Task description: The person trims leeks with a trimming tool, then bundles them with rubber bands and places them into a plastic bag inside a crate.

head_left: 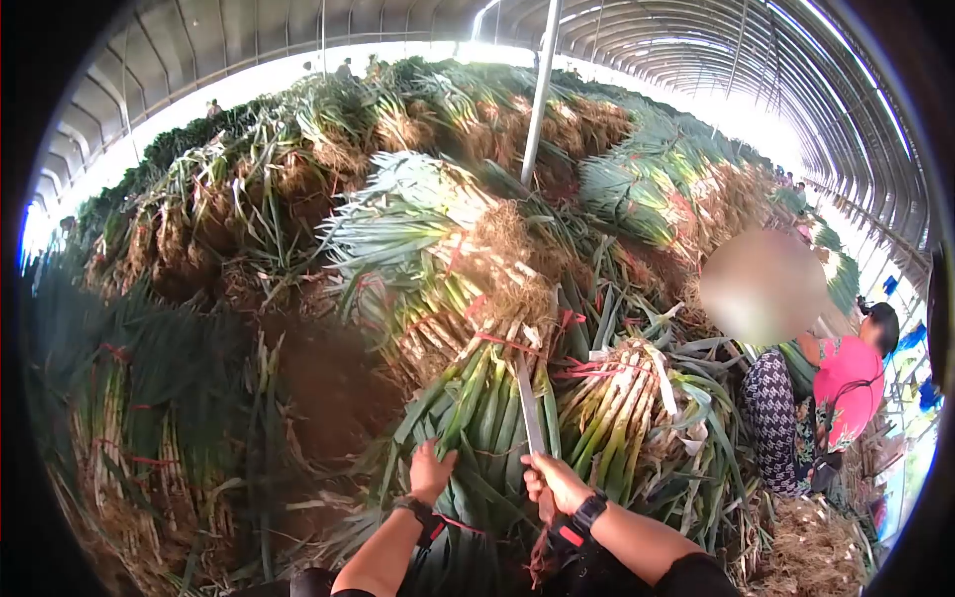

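In front of me lies a bundle of green onions (pixel 487 398), tied with red string, its roots pointing away from me. My left hand (pixel 431 471) rests on the left side of the bundle's green leaves, thumb apart from the fingers. My right hand (pixel 557 485) is closed around the handle of a long knife (pixel 530 408). The narrow blade points away from me and lies over the bundle, its tip near the red string. Another tied bundle (pixel 617 398) sits just right of the knife.
Stacked green onion bundles (pixel 428 209) rise ahead, with more standing at the left (pixel 149 438). A metal pole (pixel 540 95) stands among them. At the right a person in a pink top (pixel 851 388) sits close by. Cut roots (pixel 811 547) lie at the lower right.
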`<state>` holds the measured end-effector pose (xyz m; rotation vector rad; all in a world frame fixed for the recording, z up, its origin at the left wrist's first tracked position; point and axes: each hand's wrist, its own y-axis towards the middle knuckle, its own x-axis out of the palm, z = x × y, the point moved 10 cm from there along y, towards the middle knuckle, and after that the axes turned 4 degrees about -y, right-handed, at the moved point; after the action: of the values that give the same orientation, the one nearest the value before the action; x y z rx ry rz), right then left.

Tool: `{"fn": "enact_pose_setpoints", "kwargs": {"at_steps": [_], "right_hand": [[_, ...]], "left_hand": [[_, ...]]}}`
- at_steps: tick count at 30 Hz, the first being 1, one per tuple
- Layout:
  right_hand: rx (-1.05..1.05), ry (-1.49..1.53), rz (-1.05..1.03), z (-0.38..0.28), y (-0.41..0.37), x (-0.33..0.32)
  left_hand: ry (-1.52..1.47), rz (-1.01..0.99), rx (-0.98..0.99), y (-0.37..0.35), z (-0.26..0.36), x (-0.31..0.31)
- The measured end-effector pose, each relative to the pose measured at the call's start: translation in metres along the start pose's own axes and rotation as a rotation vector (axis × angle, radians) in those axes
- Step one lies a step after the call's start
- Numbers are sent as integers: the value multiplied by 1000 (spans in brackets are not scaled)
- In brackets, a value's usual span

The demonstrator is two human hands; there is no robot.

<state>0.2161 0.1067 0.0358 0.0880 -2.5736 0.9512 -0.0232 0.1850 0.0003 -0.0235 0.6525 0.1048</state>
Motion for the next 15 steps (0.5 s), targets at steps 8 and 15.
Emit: {"fn": "enact_pose_setpoints", "kwargs": {"at_steps": [8,15], "right_hand": [[-309,-359,451,-92,135,-66],[-406,-162,418,-138,189,-39]], "left_hand": [[-130,-61,35,-34,9,50],[-128,-45,48,-29,-1,52]]}}
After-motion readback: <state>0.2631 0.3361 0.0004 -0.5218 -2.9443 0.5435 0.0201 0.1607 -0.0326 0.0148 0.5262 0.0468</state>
